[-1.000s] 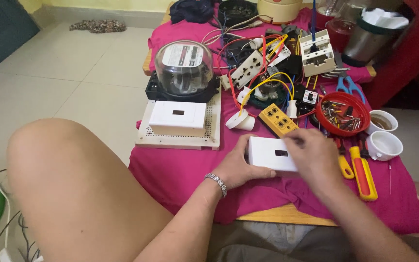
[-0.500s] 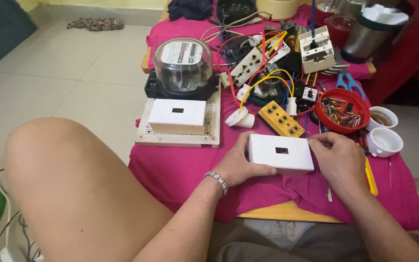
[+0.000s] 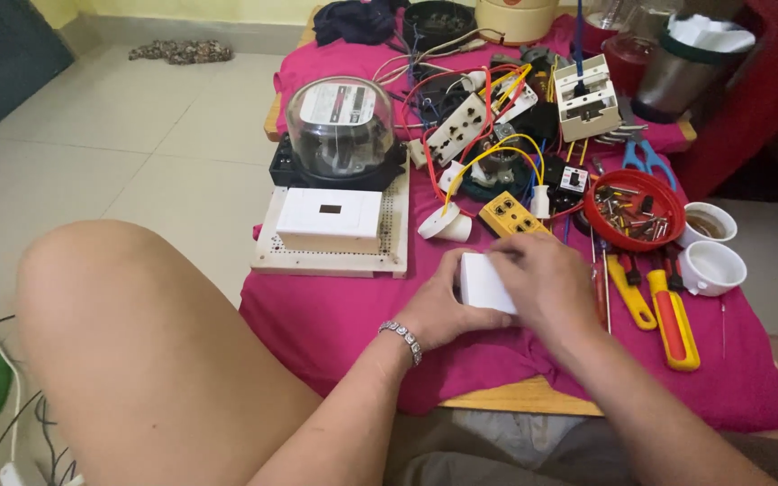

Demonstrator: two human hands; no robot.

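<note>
A white plastic switch box (image 3: 482, 281) rests on the pink cloth (image 3: 335, 315) at the table's front. My left hand (image 3: 438, 306) grips its left end from below. My right hand (image 3: 544, 283) lies flat over its top and right side, hiding most of it. A second white box (image 3: 329, 219) sits on a perforated board (image 3: 317, 256) to the left. Behind that stands a glass-domed electric meter (image 3: 342, 126).
A yellow socket block (image 3: 513, 214), a tangle of wires and outlets (image 3: 479, 117), a red bowl of screws (image 3: 634, 210), two white cups (image 3: 711, 265) and yellow and red screwdrivers (image 3: 673, 315) crowd the right. My bare knee (image 3: 128, 315) rises at left.
My right hand has slid left from the box's right end to cover its top. The box now shows only its left edge, and the view has shifted slightly.
</note>
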